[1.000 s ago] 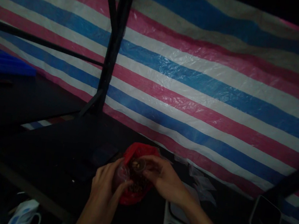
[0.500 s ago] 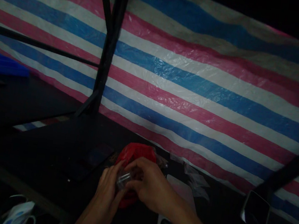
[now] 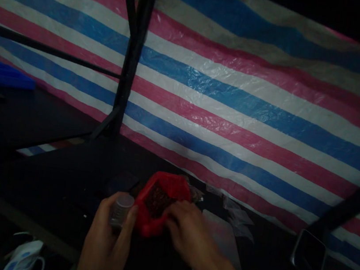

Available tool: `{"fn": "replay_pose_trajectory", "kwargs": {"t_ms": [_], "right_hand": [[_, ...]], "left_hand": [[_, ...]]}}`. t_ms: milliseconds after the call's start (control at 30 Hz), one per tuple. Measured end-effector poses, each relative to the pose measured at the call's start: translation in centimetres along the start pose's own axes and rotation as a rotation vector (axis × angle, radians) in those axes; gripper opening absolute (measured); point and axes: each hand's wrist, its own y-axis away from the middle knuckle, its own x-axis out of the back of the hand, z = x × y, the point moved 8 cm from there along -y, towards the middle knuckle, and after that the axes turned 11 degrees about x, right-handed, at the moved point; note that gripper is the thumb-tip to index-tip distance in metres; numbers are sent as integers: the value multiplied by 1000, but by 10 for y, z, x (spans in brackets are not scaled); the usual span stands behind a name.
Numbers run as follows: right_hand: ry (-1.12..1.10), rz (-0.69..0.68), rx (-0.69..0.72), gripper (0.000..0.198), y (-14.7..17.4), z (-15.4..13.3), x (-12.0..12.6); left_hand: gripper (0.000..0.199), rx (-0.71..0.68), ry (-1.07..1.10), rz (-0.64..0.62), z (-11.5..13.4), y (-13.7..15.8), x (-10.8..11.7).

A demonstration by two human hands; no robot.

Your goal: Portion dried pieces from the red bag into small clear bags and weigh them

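At lower centre, our left hand [image 3: 103,240] grips a clear cup [image 3: 120,213], its filling too dim to judge. Our right hand [image 3: 186,230] curls its fingers at the red bag [image 3: 176,186], grip unclear; plenty of dark bits [image 3: 157,201] seem left inside.

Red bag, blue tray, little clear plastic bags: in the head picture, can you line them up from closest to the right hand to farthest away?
From the right hand:
1. Red bag: right by the hand, on its left.
2. Clear plastic bags: a bit beyond, off to the right.
3. Blue tray: way over at the picture's left edge.
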Motion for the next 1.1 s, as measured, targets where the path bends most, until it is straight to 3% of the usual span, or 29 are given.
{"fn": "replay_pose_trajectory", "kwargs": {"t_ms": [67, 133, 300, 367, 433, 500, 600, 700, 800, 900, 1100], "right_hand": [[-10, 177, -69, 20, -8, 1, 23], [8, 241, -53, 18, -17, -4, 42], [80, 174, 33, 16, -29, -17, 63], [40, 110, 52, 17, -24, -22, 57], [-113, -61, 119, 20, -18, -32, 37], [-316, -196, 164, 35, -9, -41, 21], [-512, -229, 103, 58, -4, -39, 16], [-527, -57, -10, 45, -7, -27, 33], [-603, 68, -21, 36, -9, -31, 38], [-693, 95, -43, 44, -8, -43, 26], [-686, 156, -135, 31, -15, -34, 27]], "left_hand": [[57, -38, 5, 73, 3, 2, 8], [55, -64, 13, 105, 4, 2, 11], [39, -205, 47, 167, 14, 10, 17], [31, -305, 60, 180, 20, 18, 20], [25, -396, 59, 167, 24, 27, 21], [20, -470, 45, 122, 27, 35, 17], [24, -470, 10, -25, 26, 38, -1], [36, -302, -43, -183, 13, 27, -22], [41, -163, -50, -308, -3, 17, -37], [44, -181, -19, -378, -8, 12, -43], [42, -315, -102, -394, 0, 16, -45]]}}
